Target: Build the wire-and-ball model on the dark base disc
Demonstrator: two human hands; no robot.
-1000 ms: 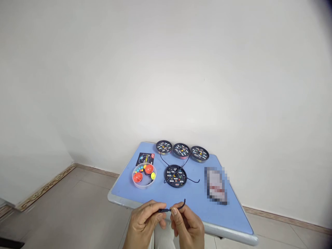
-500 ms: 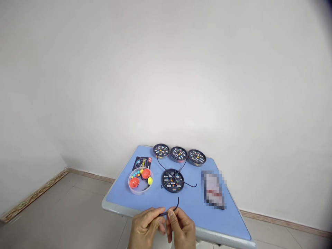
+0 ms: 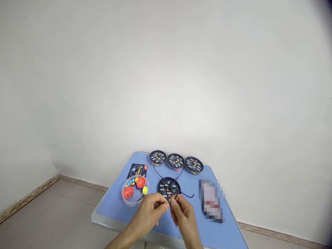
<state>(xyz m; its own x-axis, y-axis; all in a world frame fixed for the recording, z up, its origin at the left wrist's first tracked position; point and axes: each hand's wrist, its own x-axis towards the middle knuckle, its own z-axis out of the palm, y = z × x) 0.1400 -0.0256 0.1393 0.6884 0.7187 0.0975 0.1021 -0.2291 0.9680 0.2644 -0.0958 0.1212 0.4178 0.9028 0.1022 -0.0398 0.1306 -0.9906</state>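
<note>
My left hand (image 3: 152,210) and my right hand (image 3: 183,213) meet over the front of the table, fingertips pinched together. Between them they hold a thin black rod with a curved end (image 3: 177,196), mostly covered by the fingers. Just behind the fingertips lies a round black disc (image 3: 166,186) printed with small planets and white labels, its near edge partly hidden by my hands. Several thin black rods with bent ends (image 3: 187,194) cross above this disc and spread outward.
A clear round tub (image 3: 123,197) at the left holds red half-shells, a yellow piece and small coloured balls. Behind it lies a black printed card (image 3: 137,171). Three dark-lidded round containers (image 3: 175,161) line the back of the blue table (image 3: 116,207). A pixelated item (image 3: 210,200) lies right.
Both hands have moved forward with the black rod, from the table's front edge to near the disc. The view has shifted slightly.
</note>
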